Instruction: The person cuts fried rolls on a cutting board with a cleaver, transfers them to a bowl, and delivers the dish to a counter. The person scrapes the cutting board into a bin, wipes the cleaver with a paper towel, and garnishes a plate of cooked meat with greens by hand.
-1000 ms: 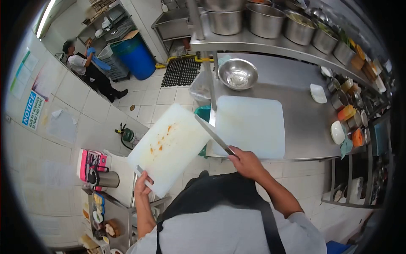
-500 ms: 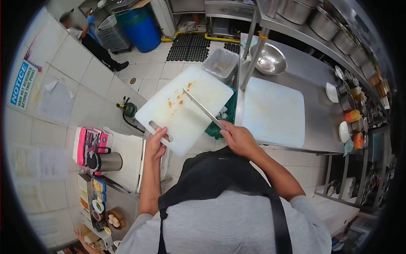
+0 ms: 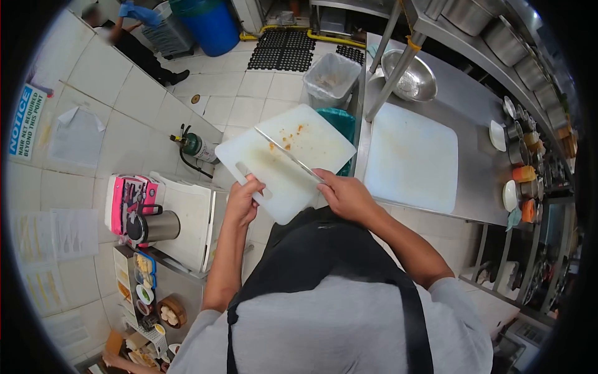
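My left hand (image 3: 244,201) grips a white cutting board (image 3: 321,134) by its handle slot, with the thumb on top. The board is held in the air in front of my apron. Closed around the handle of a long knife (image 3: 286,153), my right hand (image 3: 346,196) lays the blade across the board's surface. Small orange-brown food scraps (image 3: 299,129) lie beside the blade, mostly on its far side. Under the board's right edge, a green-lined bin (image 3: 341,117) is partly hidden.
A grey lined bin (image 3: 333,81) stands beyond the board. On the steel counter (image 3: 476,149) at right are another white cutting board (image 3: 412,159) and a metal bowl (image 3: 411,78). A fire extinguisher (image 3: 198,146) stands by the left wall. Another person (image 3: 134,53) stands at far left.
The board has shifted slightly right and turned. The knife blade has moved toward the board's left side, to the near side of the scraps. More of the green bin shows.
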Available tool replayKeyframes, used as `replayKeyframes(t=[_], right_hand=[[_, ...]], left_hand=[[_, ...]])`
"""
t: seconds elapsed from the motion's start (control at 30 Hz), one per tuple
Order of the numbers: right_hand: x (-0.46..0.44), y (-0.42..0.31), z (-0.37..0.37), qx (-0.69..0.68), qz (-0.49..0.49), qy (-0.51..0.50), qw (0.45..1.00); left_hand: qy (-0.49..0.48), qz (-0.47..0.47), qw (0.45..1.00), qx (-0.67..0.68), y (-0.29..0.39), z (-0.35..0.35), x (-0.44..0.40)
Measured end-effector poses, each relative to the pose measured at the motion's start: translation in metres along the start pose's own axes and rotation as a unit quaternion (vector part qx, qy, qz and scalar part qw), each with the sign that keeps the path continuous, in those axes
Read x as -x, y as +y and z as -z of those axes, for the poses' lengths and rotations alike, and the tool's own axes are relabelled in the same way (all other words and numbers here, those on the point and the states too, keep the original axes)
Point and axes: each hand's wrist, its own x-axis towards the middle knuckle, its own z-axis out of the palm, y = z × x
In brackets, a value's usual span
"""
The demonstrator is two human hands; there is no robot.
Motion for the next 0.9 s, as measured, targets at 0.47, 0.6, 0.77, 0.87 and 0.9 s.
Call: replayKeyframes(t=[0.47, 0.6, 0.77, 0.87, 0.9], right_hand=[[-0.033, 0.027, -0.064, 0.131, 0.031, 0.053, 0.989], [-0.062, 0.087, -0.073, 0.173, -0.08, 0.081, 0.978], [-0.074, 0.147, -0.068, 0.141, -0.178, 0.117, 0.967], [-0.052, 0.102, -0.051, 0.114, -0.156, 0.115, 0.974], [-0.044, 0.081, -0.046, 0.106, -0.147, 0.112, 0.977]], left_hand=[[0.071, 0.014, 0.993, -0.098, 0.05, -0.022, 0.001], [0.041, -0.021, 0.994, -0.102, 0.069, -0.016, 0.018], [0.038, -0.029, 0.994, -0.1, 0.069, 0.003, 0.02], [0.05, -0.039, 0.994, -0.083, 0.054, 0.004, 0.005], [0.053, -0.044, 0.994, -0.08, 0.05, 0.0, -0.001]])
